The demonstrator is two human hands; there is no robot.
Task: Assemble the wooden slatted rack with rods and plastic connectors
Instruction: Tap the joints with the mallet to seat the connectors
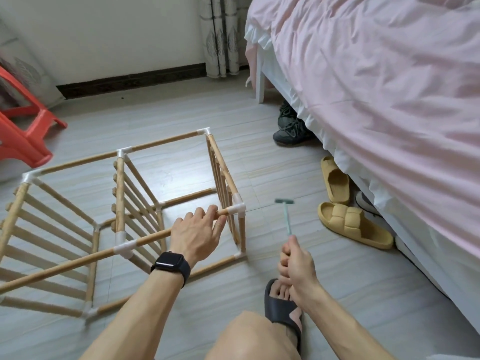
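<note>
Nearest to me, a bare knee (249,336) juts into view, and just past it a foot in a dark slide sandal (281,305) rests flat on the pale tiled floor (324,294). The right hand (296,266) is raised just above that foot, fingers curled tight around the handle of a small pale-green hammer (286,216), whose head points up and away, clear of the rack. The left hand (196,235), with a black smartwatch (170,265) on the wrist, lies over the near top rod (78,261), fingers wrapped loosely around it close to the white corner connector (237,210) at the rod's right end.

The wooden slatted rack (124,203) stands on the floor to the left of the foot, a long open frame of two bays. Slatted panels stand upright at the left end, in the middle and at the right end, and rods run between them along top and bottom, joined by white plastic connectors at each corner. The near top rod passes through a middle connector (124,248) and runs on out of the left edge.

To the right, two yellow slippers (353,227) lie by the bed (389,100), which is covered in pink bedding. A dark shoe (291,126) sticks out from under it. Far left is a red plastic stool (23,128); patterned curtains (222,35) hang at the back wall.
</note>
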